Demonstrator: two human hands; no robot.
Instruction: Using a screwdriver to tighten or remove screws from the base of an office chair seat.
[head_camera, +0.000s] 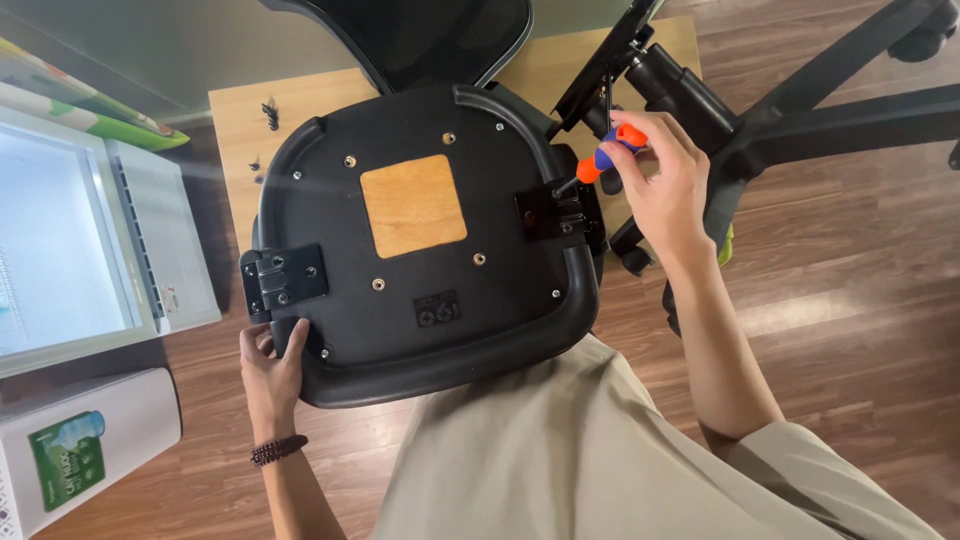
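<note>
An upturned black chair seat (420, 320) lies on a small wooden table (235, 125), its underside showing a square wooden panel (413, 205). My right hand (665, 190) is shut on an orange-and-blue screwdriver (605, 155), whose tip rests at the black bracket (548, 212) on the seat's right edge. My left hand (270, 365) grips the seat's front left rim, just below a second black bracket (283, 278). A beaded bracelet circles my left wrist.
Loose black screws (270, 115) lie on the table's far left. The chair's mesh backrest (420, 35) is behind the seat, and the star base with gas cylinder (800, 110) lies on the wooden floor at right. White boxes (90, 440) stand at left.
</note>
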